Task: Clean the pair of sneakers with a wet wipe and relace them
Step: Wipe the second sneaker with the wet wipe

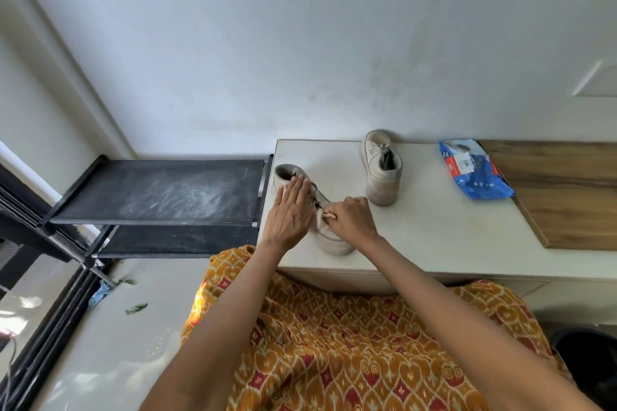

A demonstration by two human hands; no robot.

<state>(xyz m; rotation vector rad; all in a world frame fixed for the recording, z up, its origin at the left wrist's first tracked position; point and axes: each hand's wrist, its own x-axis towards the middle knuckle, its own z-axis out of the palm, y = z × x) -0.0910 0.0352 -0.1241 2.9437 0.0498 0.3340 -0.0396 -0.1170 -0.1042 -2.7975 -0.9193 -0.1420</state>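
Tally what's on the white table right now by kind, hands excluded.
Sneakers: 2, one under the hands, one standing apart
Wipes: 1, bunched wipe in the right hand
Wipe packs: 1, blue
Wooden boards: 1
Total: 5

A white table holds 2 sneakers, a blue wipes pack right of them, and a wooden board beyond.

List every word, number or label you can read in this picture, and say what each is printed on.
"29": white figures on a red patch on the blue wet wipe pack.
Other print and the white sticker on that pack: too small and blurred to read.
Sneakers: no readable marking.
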